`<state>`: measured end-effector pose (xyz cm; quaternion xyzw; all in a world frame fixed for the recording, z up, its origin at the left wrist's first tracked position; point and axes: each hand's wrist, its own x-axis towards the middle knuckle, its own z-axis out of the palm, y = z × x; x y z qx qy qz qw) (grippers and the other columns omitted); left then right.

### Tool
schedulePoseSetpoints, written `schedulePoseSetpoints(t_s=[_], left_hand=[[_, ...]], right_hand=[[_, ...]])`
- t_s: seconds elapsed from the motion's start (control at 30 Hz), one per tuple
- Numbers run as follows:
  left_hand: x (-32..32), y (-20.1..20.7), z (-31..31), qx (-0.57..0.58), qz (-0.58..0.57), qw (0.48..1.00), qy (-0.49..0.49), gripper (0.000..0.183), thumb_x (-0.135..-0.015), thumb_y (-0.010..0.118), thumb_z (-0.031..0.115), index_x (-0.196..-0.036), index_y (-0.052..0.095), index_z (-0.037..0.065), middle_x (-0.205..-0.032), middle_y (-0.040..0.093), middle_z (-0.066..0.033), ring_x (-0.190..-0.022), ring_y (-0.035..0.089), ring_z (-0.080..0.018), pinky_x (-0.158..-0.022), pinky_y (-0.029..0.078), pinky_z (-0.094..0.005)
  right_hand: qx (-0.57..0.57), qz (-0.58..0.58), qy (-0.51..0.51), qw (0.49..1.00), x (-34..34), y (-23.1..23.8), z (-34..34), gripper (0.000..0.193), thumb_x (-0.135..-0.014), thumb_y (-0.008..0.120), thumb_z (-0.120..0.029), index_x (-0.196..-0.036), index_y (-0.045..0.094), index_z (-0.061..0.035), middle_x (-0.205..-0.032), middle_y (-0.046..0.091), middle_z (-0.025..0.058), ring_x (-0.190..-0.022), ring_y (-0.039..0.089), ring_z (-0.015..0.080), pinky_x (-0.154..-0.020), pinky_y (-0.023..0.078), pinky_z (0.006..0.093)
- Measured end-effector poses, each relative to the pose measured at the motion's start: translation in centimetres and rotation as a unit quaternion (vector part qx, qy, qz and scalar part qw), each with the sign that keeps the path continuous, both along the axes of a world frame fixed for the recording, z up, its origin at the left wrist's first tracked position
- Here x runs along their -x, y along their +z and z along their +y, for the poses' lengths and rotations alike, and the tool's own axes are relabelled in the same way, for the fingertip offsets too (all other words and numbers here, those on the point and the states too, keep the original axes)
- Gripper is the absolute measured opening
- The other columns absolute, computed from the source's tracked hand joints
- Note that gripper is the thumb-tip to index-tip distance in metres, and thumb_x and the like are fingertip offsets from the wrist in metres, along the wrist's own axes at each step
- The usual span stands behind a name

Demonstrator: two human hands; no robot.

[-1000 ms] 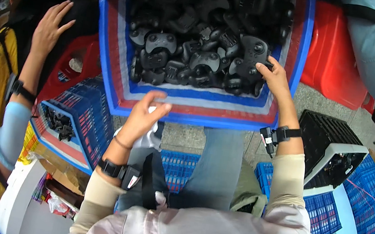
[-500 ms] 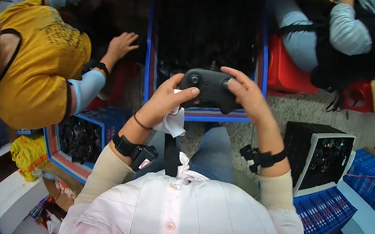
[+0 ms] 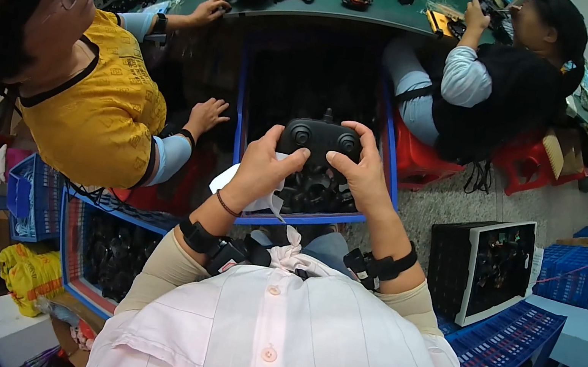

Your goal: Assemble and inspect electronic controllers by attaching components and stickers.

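A black remote controller [image 3: 324,136] with two thumbsticks and a stubby antenna is held level between my hands. Wrapped round its left end is my left hand [image 3: 266,167], thumb over the lower front. My right hand [image 3: 363,173] grips the other end, its thumb near the lower right edge. A white cloth or sheet [image 3: 225,179] hangs by my left hand; whether the fingers pin it is hidden. Below the controller, a blue-rimmed crate [image 3: 376,210] contains dark glossy pieces [image 3: 312,192], several of them shaped like controllers.
A person in yellow [image 3: 90,113] sits at left, another in a black vest [image 3: 493,92] at right on a red stool [image 3: 421,157]. Beyond is a green bench [image 3: 405,18] with black parts. Another crate [image 3: 66,240], a white-rimmed box [image 3: 477,266] and blue trays [image 3: 500,339] flank me.
The view has tilted up, bringing the bench into sight. My right thumb has moved from the right thumbstick to the controller's lower edge. Both hands still hold the controller.
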<state>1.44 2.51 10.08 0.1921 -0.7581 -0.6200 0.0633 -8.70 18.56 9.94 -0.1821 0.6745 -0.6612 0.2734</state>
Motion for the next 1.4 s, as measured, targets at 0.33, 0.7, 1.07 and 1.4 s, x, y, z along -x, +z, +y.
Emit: schedulePoseSetpoints(t_s=[0.33, 0.7, 1.07, 1.4], left_hand=[[0.4, 0.1, 0.1, 0.017, 0.056, 0.998, -0.016, 0.037, -0.080, 0.065, 0.023, -0.104, 0.053, -0.002, -0.082, 0.064, -0.0095, -0.069, 0.064, -0.0146, -0.063, 0.049, -0.0256], [1.9, 1.8, 1.1, 0.086, 0.050, 0.995, -0.005, 0.041, -0.077, 0.067, 0.032, -0.097, 0.055, -0.002, -0.069, 0.063, -0.0112, -0.058, 0.062, -0.0179, -0.056, 0.048, -0.0286], [3.8, 1.5, 1.4, 0.153, 0.029, 0.988, -0.001, 0.048, -0.076, 0.067, 0.038, -0.097, 0.057, -0.003, -0.080, 0.065, -0.0174, -0.075, 0.066, -0.0276, -0.070, 0.050, -0.0342], [5.0, -2.1, 0.4, 0.061, 0.075, 0.995, -0.004, 0.034, -0.083, 0.066, 0.025, -0.100, 0.058, -0.003, -0.085, 0.063, -0.0070, -0.074, 0.057, -0.0108, -0.065, 0.047, -0.0256]], right_hand=[[0.052, 0.040, -0.008, 0.998, 0.0, 0.7, 0.4, 0.055, -0.071, 0.065, -0.008, -0.122, 0.045, -0.0073, -0.103, 0.053, 0.0091, -0.093, 0.054, 0.0160, -0.080, 0.047, 0.0273], [0.039, 0.089, -0.037, 0.995, 0.2, 1.4, 1.1, 0.053, -0.076, 0.065, -0.010, -0.123, 0.042, -0.0048, -0.104, 0.049, 0.0071, -0.095, 0.051, 0.0130, -0.083, 0.045, 0.0253], [-0.014, 0.209, -0.131, 0.969, 0.0, 1.3, 0.5, 0.045, -0.075, 0.065, -0.014, -0.115, 0.047, -0.0063, -0.096, 0.057, 0.0123, -0.089, 0.058, 0.0211, -0.080, 0.047, 0.0328], [0.008, 0.251, -0.189, 0.949, 0.5, -1.9, -0.7, 0.044, -0.075, 0.061, -0.017, -0.115, 0.044, -0.0060, -0.103, 0.054, 0.0171, -0.096, 0.056, 0.0316, -0.086, 0.044, 0.0362]])
